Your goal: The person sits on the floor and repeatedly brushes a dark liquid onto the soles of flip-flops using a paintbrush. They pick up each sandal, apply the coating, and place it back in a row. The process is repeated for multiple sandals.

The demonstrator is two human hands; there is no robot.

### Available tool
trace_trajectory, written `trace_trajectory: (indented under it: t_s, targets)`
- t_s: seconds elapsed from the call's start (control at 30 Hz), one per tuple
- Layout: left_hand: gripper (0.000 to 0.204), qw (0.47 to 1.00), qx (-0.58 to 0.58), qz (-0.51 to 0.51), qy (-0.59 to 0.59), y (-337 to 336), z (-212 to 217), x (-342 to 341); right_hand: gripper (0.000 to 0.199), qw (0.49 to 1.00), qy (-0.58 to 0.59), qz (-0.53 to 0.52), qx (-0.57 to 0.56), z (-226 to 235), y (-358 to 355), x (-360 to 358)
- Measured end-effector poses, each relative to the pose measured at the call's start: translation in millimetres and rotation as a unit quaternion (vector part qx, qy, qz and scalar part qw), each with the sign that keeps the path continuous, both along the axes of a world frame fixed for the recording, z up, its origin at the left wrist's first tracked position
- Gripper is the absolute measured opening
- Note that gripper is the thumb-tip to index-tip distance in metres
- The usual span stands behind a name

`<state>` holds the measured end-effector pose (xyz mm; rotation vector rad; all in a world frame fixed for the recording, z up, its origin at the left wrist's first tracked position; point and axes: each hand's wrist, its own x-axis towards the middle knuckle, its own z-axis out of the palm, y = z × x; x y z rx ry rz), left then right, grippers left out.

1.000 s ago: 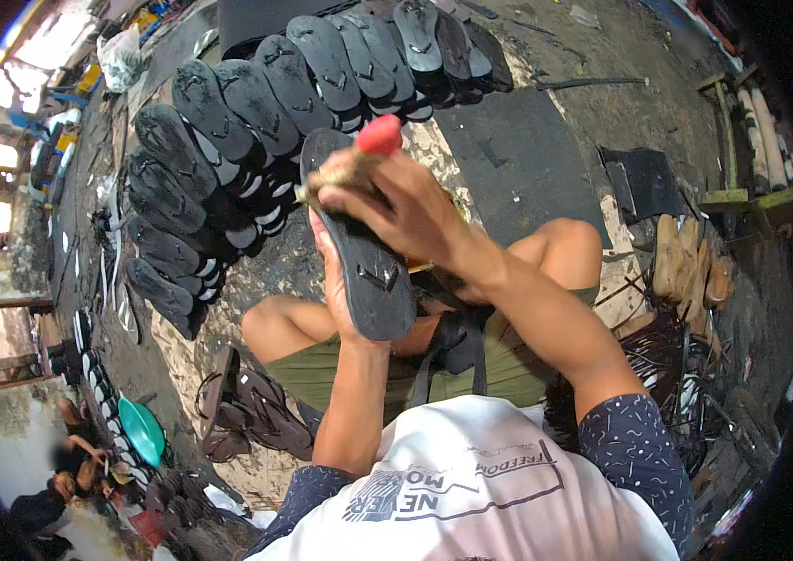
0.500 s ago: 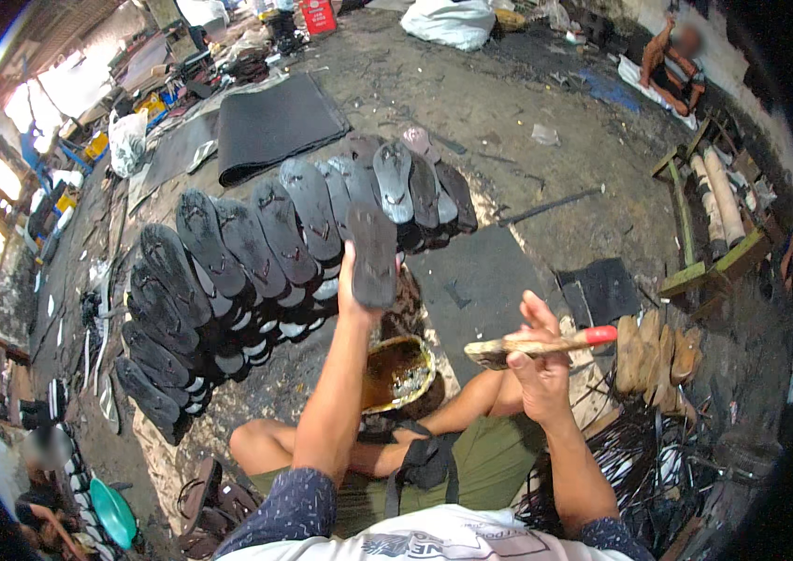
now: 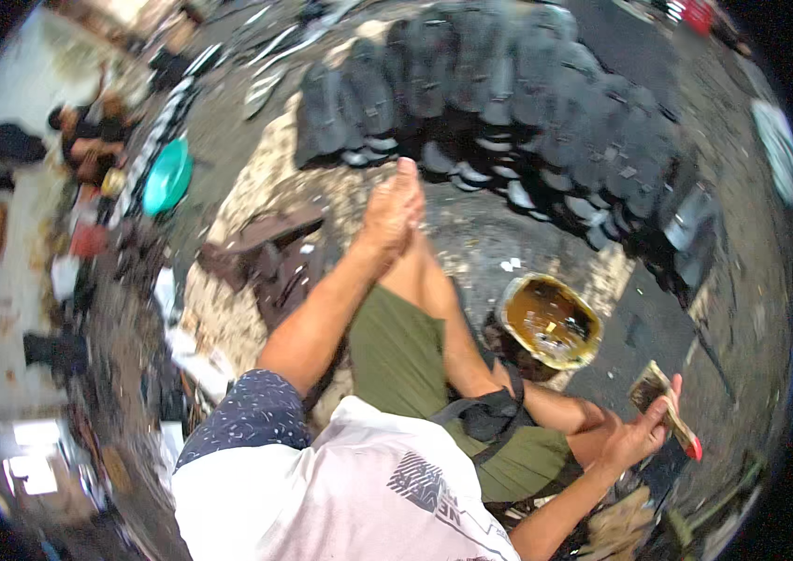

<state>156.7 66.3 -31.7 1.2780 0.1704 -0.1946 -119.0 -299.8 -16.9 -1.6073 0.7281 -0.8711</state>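
- Right hand (image 3: pixel 641 436): fingers around a red-tipped brush (image 3: pixel 654 388), out at the person's right, broad end pointing forward.
- Left hand (image 3: pixel 395 210): fingers together at the left knee (image 3: pixel 406 273); whether it grips anything cannot be told.
- Tub (image 3: pixel 576 360) of brown liquid (image 3: pixel 546 313): between the hands, near rowed dark flip-flops (image 3: pixel 476 75).

The brush (image 3: pixel 651 386) looks wooden, the liquid (image 3: pixel 542 320) glossy, the sandals (image 3: pixel 428 67) matt.
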Motion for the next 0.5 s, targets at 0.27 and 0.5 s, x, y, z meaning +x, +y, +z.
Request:
trace_trajectory:
  t_s: [0.27,0.5]
  targets:
    - [0.061,0.583,0.808,-0.067,0.055,306.1,-31.0,-3.9,0.046,0.995,0.025,0.038,-0.084,10.0,14.6,42.6]
    - [0.030,0.623,0.777,-0.087,-0.032,287.1,40.1,-4.3,0.024,0.967,0.168,0.183,-0.062,-15.0,37.1,78.9]
